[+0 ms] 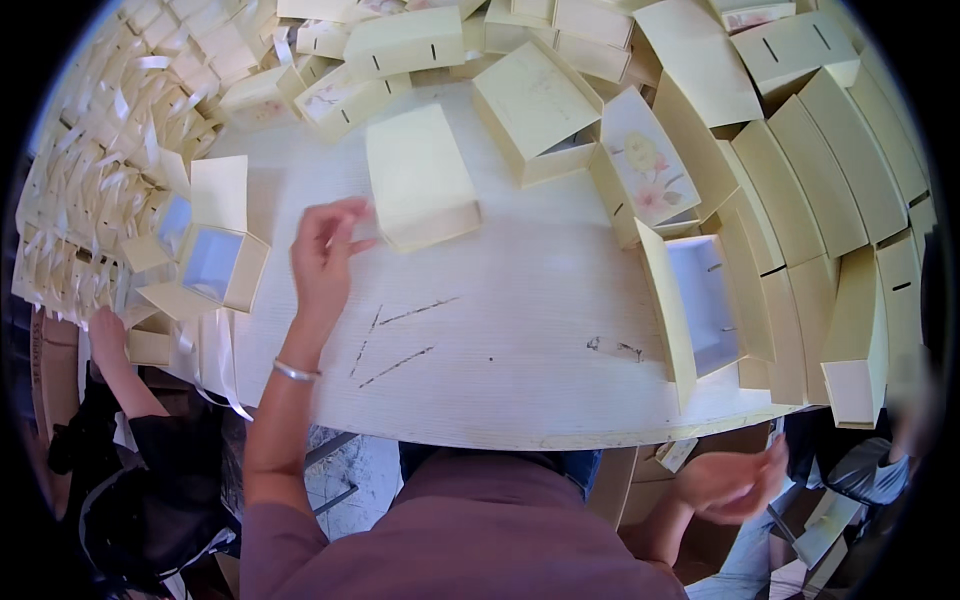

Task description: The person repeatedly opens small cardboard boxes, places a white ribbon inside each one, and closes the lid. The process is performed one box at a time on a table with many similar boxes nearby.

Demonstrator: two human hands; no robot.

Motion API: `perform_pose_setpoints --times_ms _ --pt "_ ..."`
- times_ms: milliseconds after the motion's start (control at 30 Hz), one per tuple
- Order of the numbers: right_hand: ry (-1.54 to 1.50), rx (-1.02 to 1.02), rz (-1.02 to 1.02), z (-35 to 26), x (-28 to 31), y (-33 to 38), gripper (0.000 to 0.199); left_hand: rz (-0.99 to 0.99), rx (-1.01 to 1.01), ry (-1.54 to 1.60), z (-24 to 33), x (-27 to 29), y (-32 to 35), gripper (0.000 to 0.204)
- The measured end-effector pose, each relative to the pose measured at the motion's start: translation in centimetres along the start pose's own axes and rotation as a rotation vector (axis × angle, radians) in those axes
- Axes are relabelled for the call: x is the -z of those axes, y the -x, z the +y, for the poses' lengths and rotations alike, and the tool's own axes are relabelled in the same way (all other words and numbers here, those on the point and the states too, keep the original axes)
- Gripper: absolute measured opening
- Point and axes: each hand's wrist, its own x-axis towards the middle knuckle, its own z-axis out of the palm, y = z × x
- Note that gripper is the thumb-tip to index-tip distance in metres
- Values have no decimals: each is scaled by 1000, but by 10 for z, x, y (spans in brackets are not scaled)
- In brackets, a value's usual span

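Observation:
My left hand is over the table, its loosely bent fingers apart with nothing in them. Just beyond its fingertips lies a closed cream cardboard box; whether the hand touches it I cannot tell. My right hand is past the table's front edge at the right, palm turned up, fingers loosely extended and holding nothing. Nearest to it on the table is an open cream box with a pale inside. At the left stands another open box with its flaps spread.
Many cream boxes with white ribbons crowd the left side. Stacked boxes line the right, and several flower-printed ones lie at the back. Another person's hand reaches in at the left. Dark marks streak the white table.

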Motion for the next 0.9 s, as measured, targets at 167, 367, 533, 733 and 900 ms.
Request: perform_pose_setpoints --times_ms 167,367,533,733,900 --pt "-587 -245 -1027 -69 -45 2 28 75 -156 -285 1 9 10 35" --pt "-666 -567 -1071 -87 -176 28 58 -419 -535 -1131 25 -29 -30 58" --pt "-910 -924 -1020 -90 -233 62 62 -201 -567 -1074 -10 -40 -23 50" --pt "-895 -542 -953 -95 -182 14 66 88 -163 -509 19 5 -10 26" --pt "-691 -269 -906 -86 -152 3 66 117 531 553 28 7 30 25"
